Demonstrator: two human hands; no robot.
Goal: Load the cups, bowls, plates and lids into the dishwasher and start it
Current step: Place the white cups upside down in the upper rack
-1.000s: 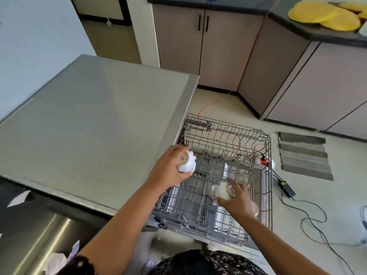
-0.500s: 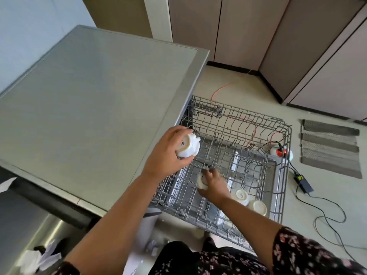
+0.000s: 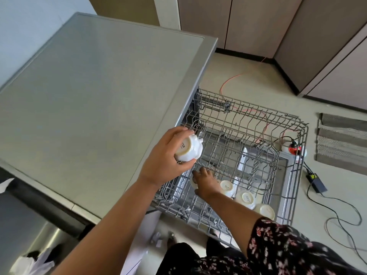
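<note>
At the 9 o'clock edge of the wire rack [image 3: 248, 107] the left hand [image 3: 164, 159] grips a white cup [image 3: 189, 149], base toward the camera, above the wires. Toward 5 o'clock of it the right hand [image 3: 207, 184] lies low in the rack over a second cup [image 3: 193, 183], mostly hidden, so whether its fingers clasp it cannot be told; three upturned cups [image 3: 245, 199] run on toward 4 o'clock. Cup-loading appears to be in hand, and next the left's cup needs turning mouth-down into a free slot.

Upturned cups [image 3: 245, 199] block the rack [image 3: 256, 111] at near right; far rows free.
</note>
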